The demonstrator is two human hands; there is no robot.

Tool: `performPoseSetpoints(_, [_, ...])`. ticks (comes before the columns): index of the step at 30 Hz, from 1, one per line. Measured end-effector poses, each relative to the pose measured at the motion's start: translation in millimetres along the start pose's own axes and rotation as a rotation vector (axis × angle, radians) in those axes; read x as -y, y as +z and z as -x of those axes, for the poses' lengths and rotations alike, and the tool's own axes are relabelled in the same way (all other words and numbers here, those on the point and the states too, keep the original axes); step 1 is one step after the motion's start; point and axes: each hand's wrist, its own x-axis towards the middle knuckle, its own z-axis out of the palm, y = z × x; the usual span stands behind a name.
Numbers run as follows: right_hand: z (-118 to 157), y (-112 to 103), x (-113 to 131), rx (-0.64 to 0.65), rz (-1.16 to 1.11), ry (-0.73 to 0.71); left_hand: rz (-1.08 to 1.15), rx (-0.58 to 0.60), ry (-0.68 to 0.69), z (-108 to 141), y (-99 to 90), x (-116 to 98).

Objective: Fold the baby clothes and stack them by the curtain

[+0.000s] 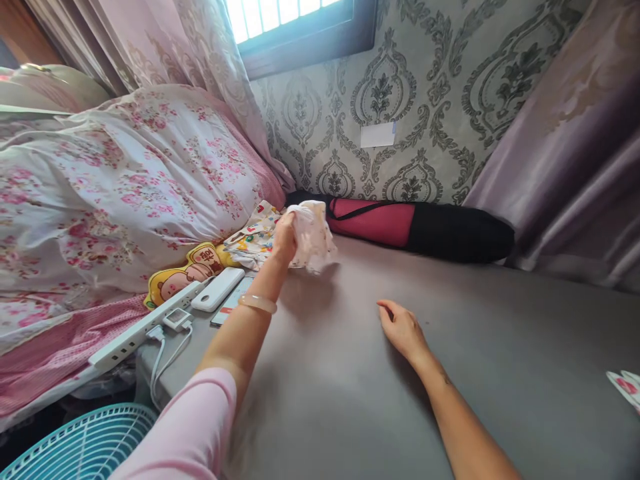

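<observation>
Stretched forward, my left hand (285,238) is closed on a white cloth garment (314,241) with small prints, which hangs bunched just above the grey surface. Its exact kind is not clear. Just left of that hand lies a patterned cloth (253,241) with colourful figures, folded loosely. My right hand (400,327) is low over the bare grey sheet (350,373), fingers curled and thumb side toward the middle. Nothing shows in it, though its inner side is partly hidden.
A black and red long bag (373,222) lies along the wall. At left are a power strip (150,325), a white power bank (218,290), a phone (234,303), a yellow pig cushion (183,273) and floral bedding (130,180). A blue fan grille (83,443) stands at bottom left.
</observation>
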Motion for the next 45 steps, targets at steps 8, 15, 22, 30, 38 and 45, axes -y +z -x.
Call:
performPoseSetpoints(8, [-10, -27, 14, -0.272, -0.343, 0.093, 0.358, 0.261, -0.426, 98, 68.7, 36])
performPoseSetpoints(15, [-11, -47, 21, -0.296, -0.461, 0.014, 0.377, 0.443, -0.501, 142, 104.4, 44])
performPoseSetpoints(22, [-13, -52, 8, -0.300, -0.493, 0.039, 0.334, 0.440, -0.553, 150, 115.5, 49])
performPoseSetpoints(30, [-12, -42, -7, -0.242, -0.383, 0.066, 0.268, 0.384, -0.638, 141, 99.7, 50])
performPoseSetpoints(38, [-13, -46, -7, -0.339, -0.228, 0.088, 0.073, 0.537, -0.404, 143, 85.7, 34])
performPoseSetpoints(45, [-10, -105, -1, -0.481, -0.375, 0.223, -0.046, 0.604, -0.227, 138, 73.0, 33])
